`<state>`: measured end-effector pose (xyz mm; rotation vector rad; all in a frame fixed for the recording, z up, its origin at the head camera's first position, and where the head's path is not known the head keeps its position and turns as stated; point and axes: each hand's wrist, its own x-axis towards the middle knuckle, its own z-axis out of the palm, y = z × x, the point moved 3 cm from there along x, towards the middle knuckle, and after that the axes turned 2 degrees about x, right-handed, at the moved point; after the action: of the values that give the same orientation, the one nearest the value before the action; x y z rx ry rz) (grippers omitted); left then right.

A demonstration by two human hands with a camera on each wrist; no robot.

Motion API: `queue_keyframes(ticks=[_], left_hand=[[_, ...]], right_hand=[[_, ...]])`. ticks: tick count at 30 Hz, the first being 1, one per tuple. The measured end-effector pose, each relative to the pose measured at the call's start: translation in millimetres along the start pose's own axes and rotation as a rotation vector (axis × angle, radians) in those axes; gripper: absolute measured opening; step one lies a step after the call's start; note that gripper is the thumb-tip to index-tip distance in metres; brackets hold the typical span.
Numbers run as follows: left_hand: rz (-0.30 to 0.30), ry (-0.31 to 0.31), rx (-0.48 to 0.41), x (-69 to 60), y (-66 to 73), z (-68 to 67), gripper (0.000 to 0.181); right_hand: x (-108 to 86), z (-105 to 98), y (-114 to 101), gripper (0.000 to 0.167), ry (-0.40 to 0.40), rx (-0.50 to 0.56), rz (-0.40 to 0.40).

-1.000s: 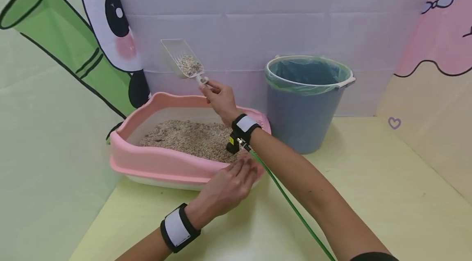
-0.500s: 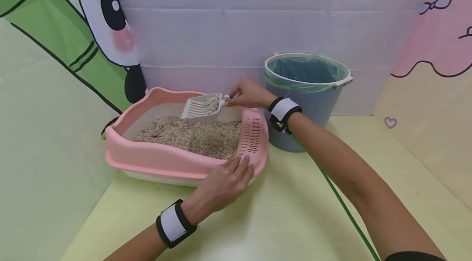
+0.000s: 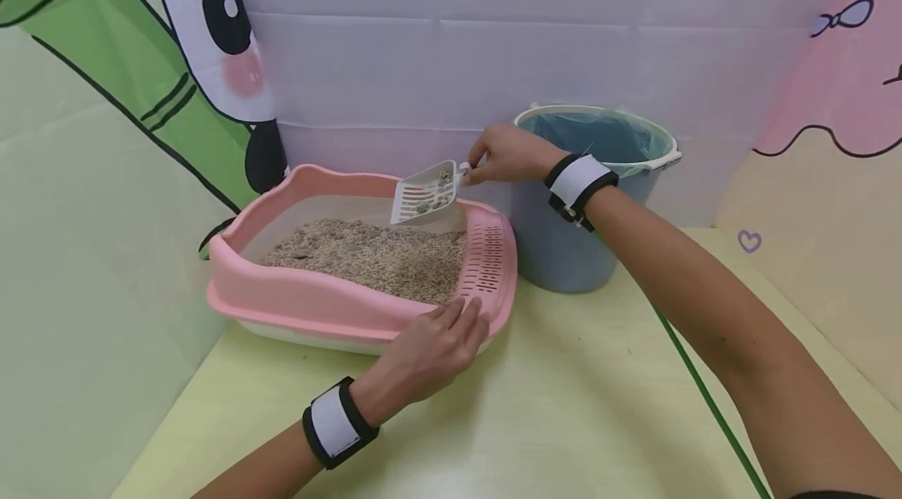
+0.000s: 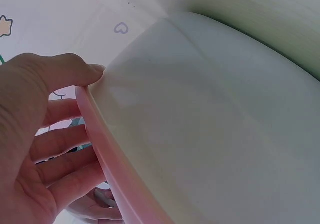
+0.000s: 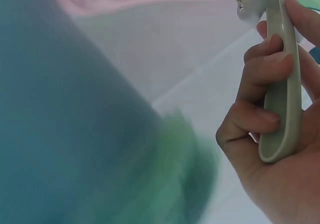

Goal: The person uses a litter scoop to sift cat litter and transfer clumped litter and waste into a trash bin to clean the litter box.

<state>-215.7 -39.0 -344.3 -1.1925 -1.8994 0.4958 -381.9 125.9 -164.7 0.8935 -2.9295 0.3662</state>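
A pink-and-white litter box (image 3: 303, 299) holds brownish cat litter (image 3: 359, 256). My left hand (image 3: 433, 350) grips its near right rim, the thumb under the lip (image 4: 120, 174) and the fingers over it in the left wrist view. Above the back right of the box, my right hand (image 3: 514, 154) holds a pale slotted litter scoop (image 3: 426, 197) by the handle. Some clumps lie in the scoop, which slopes down to the left. In the right wrist view the fingers curl round the scoop's handle (image 5: 282, 99).
Right behind the box stands a blue-grey bucket (image 3: 557, 240) with a green bag liner (image 3: 655, 142); my right wrist overlaps its rim in the head view. A green cable (image 3: 712, 397) trails from the right wrist. Printed cloth walls (image 3: 352, 68) enclose the yellow tabletop (image 3: 535, 421).
The scoop has come down from high at the back left and moved right toward the bucket. Less litter shows in it now. My left hand has stayed on the rim.
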Motion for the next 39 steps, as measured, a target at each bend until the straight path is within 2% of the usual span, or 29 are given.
queue_keyframes(ticks=[9, 13, 17, 20, 27, 30, 34, 39], left_hand=[[0.000, -0.031, 0.001, 2.4, -0.8, 0.5, 0.033], [-0.005, -0.027, -0.003, 2.5, -0.7, 0.0, 0.033], [-0.005, -0.014, -0.008, 4.5, 1.0, 0.5, 0.030], [-0.004, -0.009, -0.016, 6.8, 1.3, 1.5, 0.029], [-0.003, -0.017, -0.014, 9.2, 1.3, 2.1, 0.032], [0.003, -0.009, -0.013, 10.5, 3.0, 2.6, 0.032], [0.009, -0.010, -0.017, 10.9, 4.4, 3.9, 0.032], [0.017, -0.022, -0.015, 10.4, 2.4, 5.0, 0.034]], right_hand=[[-12.7, -47, 2, 0.032, 0.004, -0.090, 0.106], [-17.3, -57, 2, 0.034, 0.008, -0.096, 0.116], [-21.5, -56, 6, 0.031, 0.024, -0.088, 0.105], [-21.1, -49, 10, 0.027, 0.043, -0.031, 0.073], [-10.5, -19, 8, 0.027, 0.048, 0.253, 0.048], [-8.0, -12, 4, 0.027, 0.044, 0.302, 0.039], [-4.9, -14, 1, 0.030, 0.043, 0.360, 0.056], [-11.8, -34, 10, 0.034, 0.092, 0.435, 0.113]])
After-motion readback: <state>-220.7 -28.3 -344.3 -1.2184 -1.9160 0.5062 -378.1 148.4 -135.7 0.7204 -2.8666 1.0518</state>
